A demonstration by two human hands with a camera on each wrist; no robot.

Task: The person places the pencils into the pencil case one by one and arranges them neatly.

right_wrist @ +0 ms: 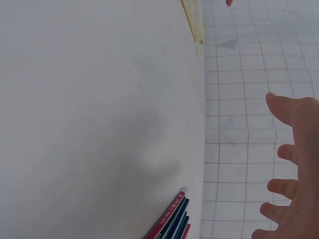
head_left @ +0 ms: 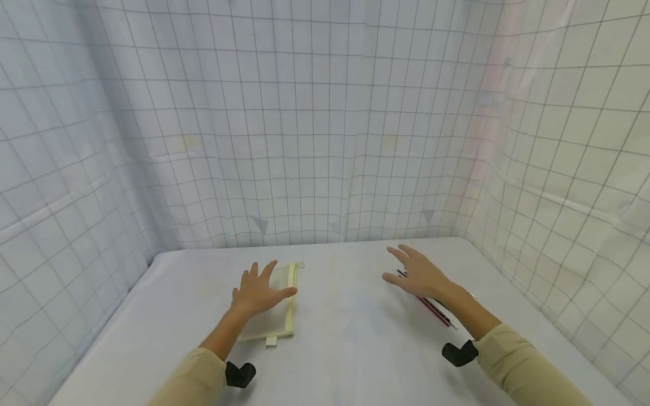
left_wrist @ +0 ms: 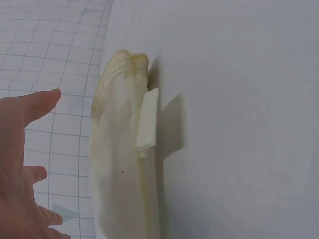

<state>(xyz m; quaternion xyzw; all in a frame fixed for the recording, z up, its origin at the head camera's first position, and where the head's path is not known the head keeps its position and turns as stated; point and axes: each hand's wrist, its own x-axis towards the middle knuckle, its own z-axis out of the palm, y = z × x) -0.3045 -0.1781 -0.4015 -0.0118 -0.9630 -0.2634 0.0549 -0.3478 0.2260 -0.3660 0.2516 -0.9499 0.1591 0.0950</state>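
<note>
My left hand [head_left: 259, 294] hovers with spread fingers above a cream zip pouch [head_left: 281, 317] and covers part of it. The pouch lies flat, its zip along the right side, with a small white tab [head_left: 271, 341] at the near edge. In the left wrist view the pouch [left_wrist: 117, 169] appears apart from the fingers. On the right, my right hand [head_left: 418, 274] is held over a bundle of slim pencils [head_left: 435, 310], fingers apart and holding nothing. The right wrist view shows red and dark blue pencils [right_wrist: 172, 216] side by side; hand and forearm partly hide them in the head view.
A white-covered table [head_left: 340, 338] lies beneath both hands. White cloth with a dark grid [head_left: 315, 124] hangs behind the table and along both sides. A black strap piece [head_left: 459, 354] sits at the right wrist, another [head_left: 240, 374] at the left.
</note>
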